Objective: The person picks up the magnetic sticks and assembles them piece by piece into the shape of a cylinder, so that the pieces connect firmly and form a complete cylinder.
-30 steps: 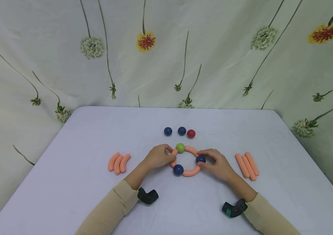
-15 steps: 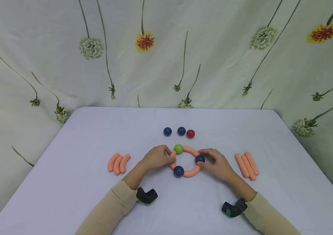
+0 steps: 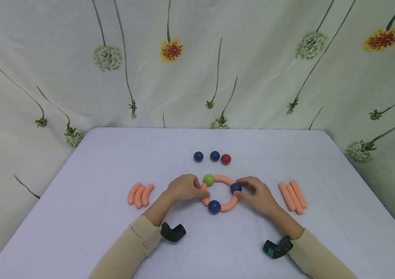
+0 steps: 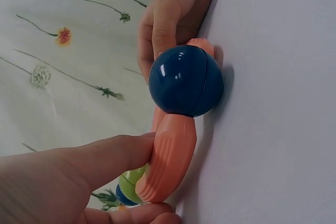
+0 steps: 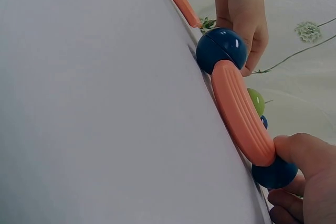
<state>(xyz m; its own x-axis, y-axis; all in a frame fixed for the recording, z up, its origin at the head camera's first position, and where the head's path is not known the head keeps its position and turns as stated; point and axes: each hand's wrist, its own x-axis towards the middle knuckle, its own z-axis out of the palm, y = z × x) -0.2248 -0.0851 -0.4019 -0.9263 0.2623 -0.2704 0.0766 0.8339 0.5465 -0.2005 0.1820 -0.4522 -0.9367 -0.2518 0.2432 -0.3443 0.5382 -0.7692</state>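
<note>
A ring of three curved orange sticks joined by a green ball (image 3: 208, 179) and two blue balls lies on the table between my hands. My left hand (image 3: 185, 187) pinches the ring's left curved stick (image 4: 170, 156) between thumb and fingers. At the right of the ring, my right hand (image 3: 259, 196) grips one blue ball (image 5: 274, 175), thumb on the near side and fingers on the far side. The other blue ball (image 3: 214, 207) sits at the front, joined to the front curved stick (image 5: 241, 114). A third curved stick (image 3: 224, 179) runs from the green ball toward the right hand.
Behind the ring stand two loose blue balls (image 3: 198, 156) and a red ball (image 3: 226, 159). Several curved orange sticks (image 3: 140, 195) lie to the left, and several straight ones (image 3: 293, 197) to the right. A floral cloth (image 3: 260, 77) hangs behind the table (image 3: 113, 155).
The ring has turned a little counterclockwise: the green ball moved left and nearer, the front blue ball right and nearer. My left hand came slightly nearer with its stick; both holds stay.
</note>
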